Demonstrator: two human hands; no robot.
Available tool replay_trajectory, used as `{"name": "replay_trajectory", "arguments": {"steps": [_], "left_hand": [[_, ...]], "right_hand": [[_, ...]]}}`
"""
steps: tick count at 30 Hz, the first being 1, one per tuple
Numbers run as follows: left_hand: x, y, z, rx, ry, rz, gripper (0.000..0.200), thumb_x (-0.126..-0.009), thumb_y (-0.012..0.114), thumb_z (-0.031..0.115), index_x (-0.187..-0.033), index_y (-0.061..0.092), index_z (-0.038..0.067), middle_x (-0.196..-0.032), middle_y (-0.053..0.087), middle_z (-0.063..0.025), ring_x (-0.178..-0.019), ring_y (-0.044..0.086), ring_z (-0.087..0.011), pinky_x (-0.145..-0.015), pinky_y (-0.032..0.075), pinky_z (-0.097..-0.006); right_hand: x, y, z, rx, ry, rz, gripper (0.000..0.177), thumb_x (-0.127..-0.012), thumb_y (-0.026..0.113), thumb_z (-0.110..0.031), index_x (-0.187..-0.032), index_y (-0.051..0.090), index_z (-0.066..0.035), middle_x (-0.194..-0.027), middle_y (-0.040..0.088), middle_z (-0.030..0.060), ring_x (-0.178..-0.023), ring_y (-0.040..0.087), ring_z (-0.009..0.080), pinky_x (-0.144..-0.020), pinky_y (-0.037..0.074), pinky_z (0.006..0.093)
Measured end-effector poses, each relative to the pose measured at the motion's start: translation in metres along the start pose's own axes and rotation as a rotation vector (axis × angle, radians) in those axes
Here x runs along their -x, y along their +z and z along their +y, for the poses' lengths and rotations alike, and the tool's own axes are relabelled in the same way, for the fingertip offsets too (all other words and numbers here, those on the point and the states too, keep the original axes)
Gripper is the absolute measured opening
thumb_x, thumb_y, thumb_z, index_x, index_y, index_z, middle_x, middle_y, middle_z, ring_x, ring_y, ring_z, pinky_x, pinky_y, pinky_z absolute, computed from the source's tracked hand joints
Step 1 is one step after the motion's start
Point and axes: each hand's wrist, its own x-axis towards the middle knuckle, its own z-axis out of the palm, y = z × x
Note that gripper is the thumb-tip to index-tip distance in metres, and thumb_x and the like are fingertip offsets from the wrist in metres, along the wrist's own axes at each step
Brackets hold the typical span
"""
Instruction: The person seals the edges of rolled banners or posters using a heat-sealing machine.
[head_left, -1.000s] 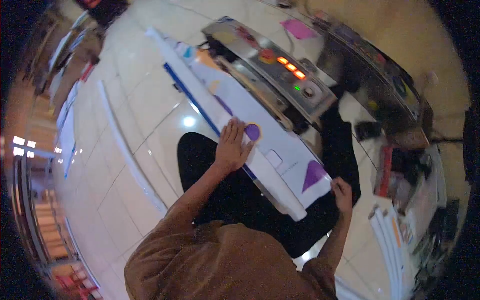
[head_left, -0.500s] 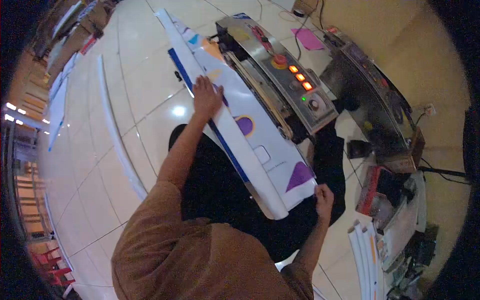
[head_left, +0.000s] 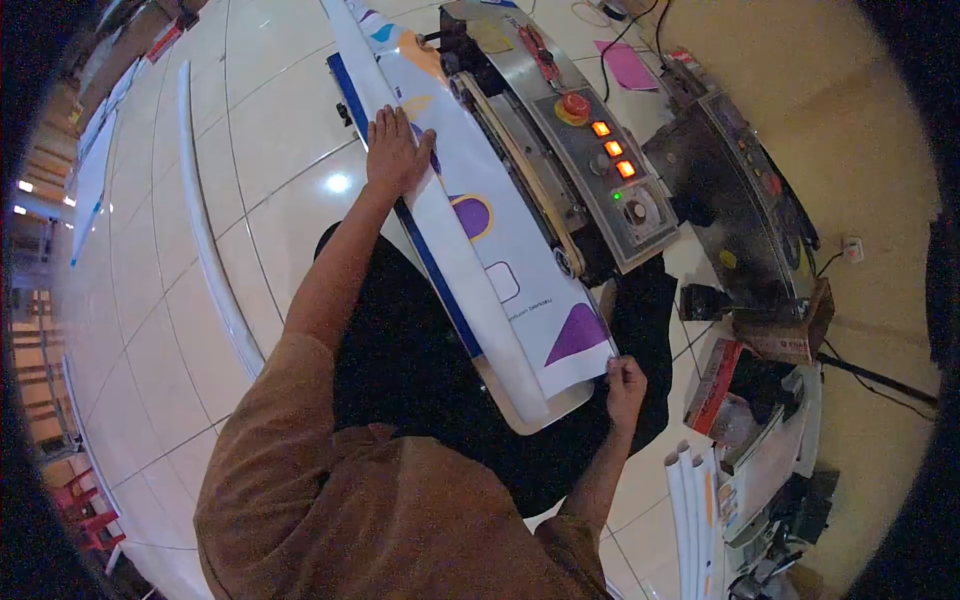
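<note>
A long white banner [head_left: 520, 250] with purple, orange and blue print lies across my lap, partly rolled into a white tube [head_left: 452, 258]. My left hand [head_left: 396, 150] rests flat on the upper part of this roll, fingers stretched out. At the banner's near corner my right hand [head_left: 626, 388] pinches the sheet's edge between thumb and fingers. Under the roll, a blue strip [head_left: 440, 290] shows along its left side. Just right of the banner stands a metal sealing machine [head_left: 560, 130] with a belt, lit orange switches, a green light and a red knob.
A second metal machine [head_left: 735, 190] stands by the wall. Beside it are a cardboard box [head_left: 790, 325] and a red box [head_left: 712, 388]. Several white rolls [head_left: 690, 510] lie at lower right. A long white tube [head_left: 205, 220] lies on the tiled floor at left. A pink sheet [head_left: 628, 66] lies behind the machine.
The view has shifted a little, so the machine appears further right and the roll further left. My left hand stays on the roll and my right hand keeps the sheet's corner.
</note>
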Motion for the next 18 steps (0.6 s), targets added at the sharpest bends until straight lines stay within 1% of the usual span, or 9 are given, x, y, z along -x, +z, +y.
{"name": "replay_trajectory", "arguments": {"steps": [4, 6, 7, 9, 10, 12, 13, 16, 18], "left_hand": [[-0.007, 0.001, -0.006, -0.015, 0.013, 0.001, 0.078, -0.093, 0.041, 0.051, -0.139, 0.033, -0.012, -0.144, 0.033, -0.0317, -0.138, 0.027, -0.0422, -0.115, 0.016, -0.049], [-0.01, 0.003, -0.007, -0.017, 0.012, 0.012, 0.078, -0.093, 0.041, 0.051, -0.138, 0.033, -0.012, -0.144, 0.034, -0.0316, -0.138, 0.027, -0.0421, -0.115, 0.016, -0.0491], [-0.011, 0.003, -0.007, -0.046, 0.032, 0.04, 0.076, -0.094, 0.041, 0.049, -0.137, 0.035, -0.013, -0.141, 0.036, -0.0325, -0.135, 0.03, -0.0435, -0.114, 0.019, -0.0504], [-0.013, 0.002, -0.008, -0.034, 0.039, 0.057, 0.073, -0.095, 0.041, 0.046, -0.135, 0.035, -0.014, -0.14, 0.037, -0.0334, -0.134, 0.032, -0.0447, -0.112, 0.021, -0.0515], [-0.014, 0.002, -0.01, -0.048, 0.032, 0.057, 0.073, -0.095, 0.041, 0.046, -0.135, 0.035, -0.014, -0.14, 0.037, -0.0334, -0.134, 0.032, -0.0447, -0.112, 0.021, -0.0515], [-0.018, 0.001, -0.011, -0.03, 0.028, 0.019, 0.073, -0.095, 0.041, 0.047, -0.136, 0.034, -0.014, -0.142, 0.035, -0.0329, -0.135, 0.03, -0.0438, -0.113, 0.02, -0.0513], [-0.02, -0.001, -0.009, -0.031, 0.008, 0.018, 0.074, -0.095, 0.039, 0.049, -0.136, 0.035, -0.013, -0.142, 0.036, -0.0322, -0.136, 0.03, -0.0428, -0.113, 0.02, -0.051], [-0.024, 0.007, -0.014, -0.038, 0.015, 0.055, 0.074, -0.095, 0.04, 0.049, -0.136, 0.036, -0.013, -0.141, 0.037, -0.0315, -0.136, 0.031, -0.0421, -0.113, 0.02, -0.05], [-0.026, 0.01, -0.02, -0.049, 0.027, 0.056, 0.072, -0.095, 0.041, 0.047, -0.136, 0.036, -0.012, -0.141, 0.037, -0.0315, -0.136, 0.031, -0.0419, -0.113, 0.022, -0.0486]], "right_hand": [[-0.002, 0.008, 0.002, -0.006, -0.016, 0.046, 0.023, -0.092, 0.061, -0.017, -0.074, 0.056, -0.001, -0.069, 0.051, -0.0002, -0.067, 0.044, 0.0087, -0.06, 0.039, 0.0267], [-0.003, 0.022, -0.016, -0.061, 0.008, 0.091, 0.027, -0.093, 0.059, -0.026, -0.076, 0.057, -0.005, -0.068, 0.048, -0.0031, -0.063, 0.043, 0.0079, -0.056, 0.033, 0.0248], [-0.006, 0.028, -0.016, -0.065, 0.006, 0.078, 0.027, -0.093, 0.059, -0.026, -0.076, 0.057, -0.005, -0.068, 0.048, -0.0031, -0.063, 0.043, 0.0079, -0.056, 0.033, 0.0248], [-0.005, 0.04, -0.011, -0.179, 0.074, 0.234, 0.03, -0.092, 0.057, -0.026, -0.073, 0.052, -0.004, -0.065, 0.044, -0.0027, -0.062, 0.041, 0.0084, -0.054, 0.032, 0.0262], [-0.004, 0.04, -0.003, -0.187, 0.074, 0.221, 0.03, -0.092, 0.057, -0.026, -0.073, 0.052, -0.004, -0.065, 0.044, -0.0027, -0.062, 0.041, 0.0084, -0.054, 0.032, 0.0262], [-0.006, 0.039, -0.004, -0.268, 0.146, 0.289, 0.018, -0.088, 0.062, -0.015, -0.083, 0.06, 0.002, -0.071, 0.051, -0.0015, -0.067, 0.046, 0.0116, -0.059, 0.038, 0.0284], [-0.006, 0.03, -0.02, -0.223, 0.2, 0.164, 0.018, -0.087, 0.061, -0.015, -0.082, 0.06, 0.003, -0.071, 0.051, -0.0014, -0.065, 0.046, 0.0121, -0.057, 0.038, 0.0288], [-0.006, 0.03, 0.021, -0.264, 0.114, 0.23, 0.018, -0.086, 0.059, -0.016, -0.082, 0.061, 0.002, -0.07, 0.052, -0.0016, -0.064, 0.046, 0.0113, -0.056, 0.036, 0.028], [-0.005, 0.031, -0.001, -0.34, 0.153, 0.136, 0.019, -0.087, 0.058, -0.017, -0.084, 0.062, 0.001, -0.071, 0.054, -0.0009, -0.066, 0.046, 0.0111, -0.057, 0.037, 0.0286]]}}
